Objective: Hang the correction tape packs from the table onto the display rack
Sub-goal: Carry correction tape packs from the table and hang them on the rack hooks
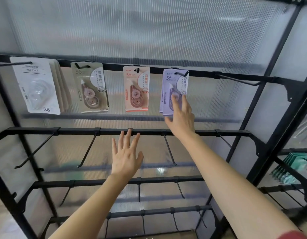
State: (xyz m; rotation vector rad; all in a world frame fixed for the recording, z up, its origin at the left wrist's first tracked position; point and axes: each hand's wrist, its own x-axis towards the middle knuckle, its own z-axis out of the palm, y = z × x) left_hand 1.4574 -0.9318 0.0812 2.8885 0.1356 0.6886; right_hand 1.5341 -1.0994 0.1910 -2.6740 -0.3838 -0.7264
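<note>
Purple correction tape pack (168, 87) hung on a top-rail hook of the black display rack (71, 131), touched by straight fingertips of the right hand (182, 119), nothing pinched, left hand (126, 157) held spread before the second rail, pink pack (136, 88), olive pack (89, 87), white pack (35, 85) hung leftward.

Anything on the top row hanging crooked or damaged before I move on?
No damage shows. The olive pack hangs tilted, bottom swung right, and the purple packs sit fanned, the rear one peeking out left, with the right hand touching the front one. The pink pack hangs straight.
</note>
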